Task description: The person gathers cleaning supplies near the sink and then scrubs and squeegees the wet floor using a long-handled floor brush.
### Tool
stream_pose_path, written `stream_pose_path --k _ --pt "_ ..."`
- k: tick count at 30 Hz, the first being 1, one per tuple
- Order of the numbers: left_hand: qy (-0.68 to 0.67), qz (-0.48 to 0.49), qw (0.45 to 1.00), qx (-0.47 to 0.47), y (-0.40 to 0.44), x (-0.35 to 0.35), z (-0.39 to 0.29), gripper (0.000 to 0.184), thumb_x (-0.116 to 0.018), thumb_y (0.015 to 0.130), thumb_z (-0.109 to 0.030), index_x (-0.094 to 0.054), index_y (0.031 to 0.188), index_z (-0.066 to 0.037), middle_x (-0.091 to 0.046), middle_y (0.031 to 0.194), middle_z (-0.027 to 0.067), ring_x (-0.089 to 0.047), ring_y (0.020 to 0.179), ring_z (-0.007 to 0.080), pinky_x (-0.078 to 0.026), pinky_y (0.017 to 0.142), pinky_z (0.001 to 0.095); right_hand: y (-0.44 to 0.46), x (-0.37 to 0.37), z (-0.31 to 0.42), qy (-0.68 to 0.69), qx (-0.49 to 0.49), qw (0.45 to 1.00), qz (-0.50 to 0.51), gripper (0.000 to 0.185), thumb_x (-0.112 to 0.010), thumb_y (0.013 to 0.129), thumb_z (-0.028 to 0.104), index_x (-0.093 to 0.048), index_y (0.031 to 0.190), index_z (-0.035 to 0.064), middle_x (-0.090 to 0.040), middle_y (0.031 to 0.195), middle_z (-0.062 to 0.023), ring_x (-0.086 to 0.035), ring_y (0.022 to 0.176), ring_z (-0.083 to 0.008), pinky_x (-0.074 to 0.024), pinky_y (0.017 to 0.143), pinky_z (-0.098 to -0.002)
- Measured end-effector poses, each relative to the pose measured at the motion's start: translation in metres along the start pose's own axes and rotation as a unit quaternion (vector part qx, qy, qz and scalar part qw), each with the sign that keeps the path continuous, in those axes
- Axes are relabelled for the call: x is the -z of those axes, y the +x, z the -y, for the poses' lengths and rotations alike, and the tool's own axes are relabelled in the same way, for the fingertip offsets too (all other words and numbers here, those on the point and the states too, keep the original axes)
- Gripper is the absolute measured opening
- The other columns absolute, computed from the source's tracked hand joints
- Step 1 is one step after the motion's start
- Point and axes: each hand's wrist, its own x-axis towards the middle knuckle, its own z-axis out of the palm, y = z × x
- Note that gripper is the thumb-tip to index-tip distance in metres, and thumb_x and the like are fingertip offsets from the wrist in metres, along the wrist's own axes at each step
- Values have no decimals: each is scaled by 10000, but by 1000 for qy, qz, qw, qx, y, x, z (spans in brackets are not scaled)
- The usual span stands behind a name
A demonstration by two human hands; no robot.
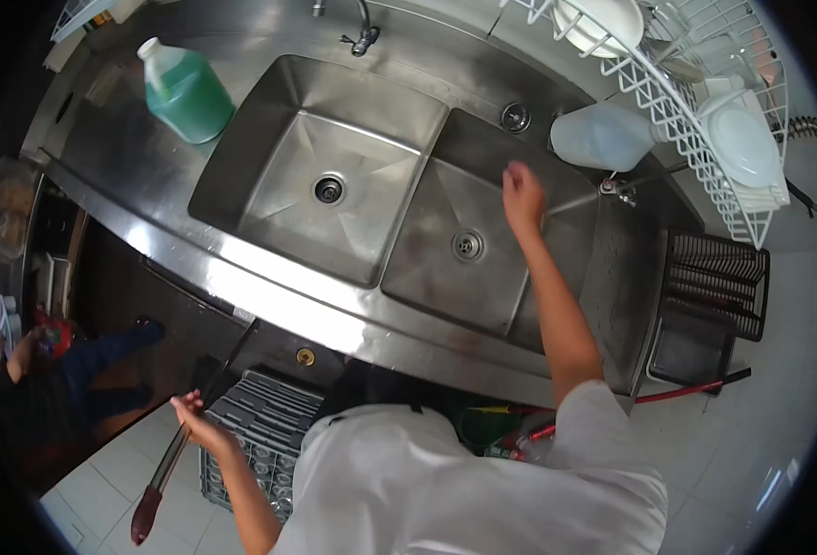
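My left hand [198, 422] grips the long tool [166, 464] near the rack [274, 403], my right hand [523, 196] hangs over the right sink [434, 208], fingers curled together, seemingly a reaching step, so grasping calls for spreading them.

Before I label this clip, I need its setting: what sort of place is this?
Probably a kitchen's dishwashing area: a double-basin stainless-steel sink, a white wire dish rack holding white dishware, and a jug of green liquid beside the sink.

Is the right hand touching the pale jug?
Apart: the head view shows part of the steel sink between the right hand and the pale jug.
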Motion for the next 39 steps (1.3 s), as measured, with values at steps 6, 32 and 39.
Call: stream_pose_path --k 6,32,39 --pt "-49 73 996 -2 12 15 21 398 -526 1051 -403 -579 884 -46 -600 867 66 -564 882 178 -435 932 352 153 -93 -69 -219 -123 968 21 323 -599 932 317 -648 1180 115 -695 1079 -208 -663 1023 -423 -535 858 -515" --pt "-4 11 1000 9 -39 42 34 399 -493 1065 -352 -617 919 -2 -578 856 104 -599 1089 323 -364 1132 487 -170 -184 -254 -275 11 888 367 203 -705 868 208 -730 977 39 -731 961 -179 -706 905 -369 -564 824 -457" --pt "10 19 1000 -3 -29 35 33 403 -482 1070 -341 -627 918 3 -570 844 108 -609 1078 317 -395 1114 478 -165 -177 -258 -216 -37 902 371 274 -735 882 290 -724 946 23 -730 943 -184 -702 903 -378 -556 796 -470"
